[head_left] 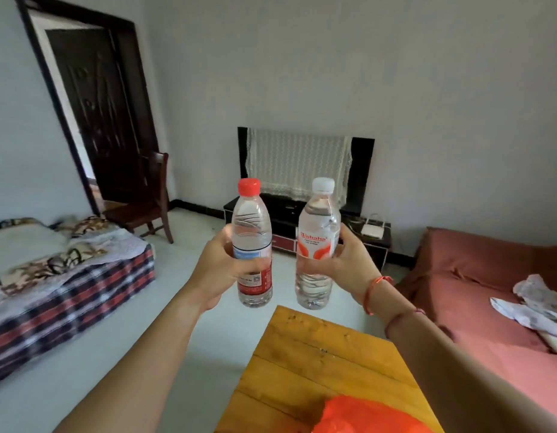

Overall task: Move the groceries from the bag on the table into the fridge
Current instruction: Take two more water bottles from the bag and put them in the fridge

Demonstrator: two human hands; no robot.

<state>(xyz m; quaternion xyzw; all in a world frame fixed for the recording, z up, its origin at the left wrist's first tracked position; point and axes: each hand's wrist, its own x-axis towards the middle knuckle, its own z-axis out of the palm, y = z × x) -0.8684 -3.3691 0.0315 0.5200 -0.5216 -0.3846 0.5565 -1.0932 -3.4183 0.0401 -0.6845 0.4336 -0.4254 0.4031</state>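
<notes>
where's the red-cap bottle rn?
In the head view, the red-cap bottle is upright in the left hand, left of centre, beside the white-cap bottle in the right hand, held beyond the yellow table.

Two bottles stand upright side by side in the air, apart from each other. The left bottle [252, 242] sits inside the wrapped fingers [255, 264] of the left hand [221, 267]; the right bottle [316, 245] sits inside the fingers of the right hand [349, 260]. Below and nearer than the fingers lies the desk [317, 364], with the bag [364, 417] on its near edge. Beyond the fingers stands a low cabinet [377, 242] against the far wall. Left of the fingers lies a bed [68, 276], with a chair [146, 201] behind it; right of them, a sofa [489, 276].
</notes>
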